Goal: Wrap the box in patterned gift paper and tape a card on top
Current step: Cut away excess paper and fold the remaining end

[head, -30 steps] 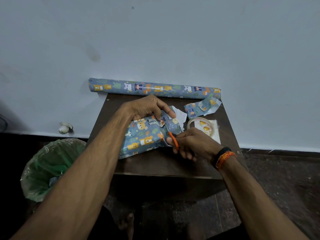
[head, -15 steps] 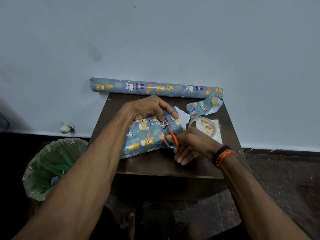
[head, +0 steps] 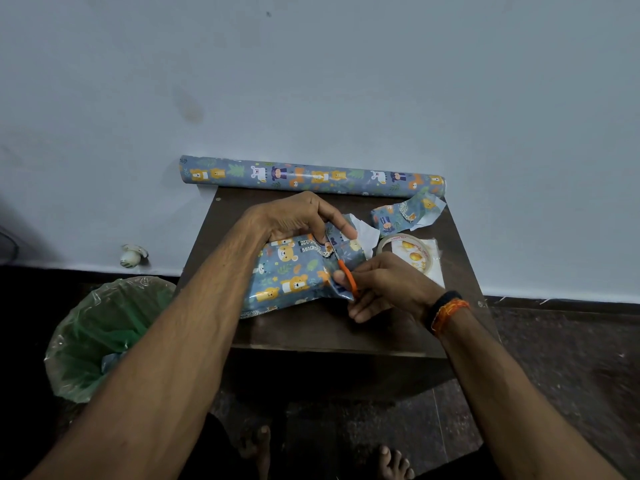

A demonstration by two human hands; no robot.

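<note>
The box (head: 287,278), covered in blue paper with bears, lies on the dark brown table (head: 311,330). My left hand (head: 298,216) pinches the loose paper flap at the box's right end. My right hand (head: 384,285) grips orange-handled scissors (head: 346,275), whose blades point up into that flap. A roll of the same paper (head: 311,176) lies along the wall at the table's back. A tape roll (head: 408,252) rests on a white card with a yellow picture (head: 433,268) at the right.
A cut scrap of patterned paper (head: 405,214) lies at the back right of the table. A bin lined with a green bag (head: 104,334) stands on the floor to the left. My bare feet (head: 391,462) show below the table's front edge.
The scissors have moved a little further up into the paper flap. My left hand keeps its hold on the flap.
</note>
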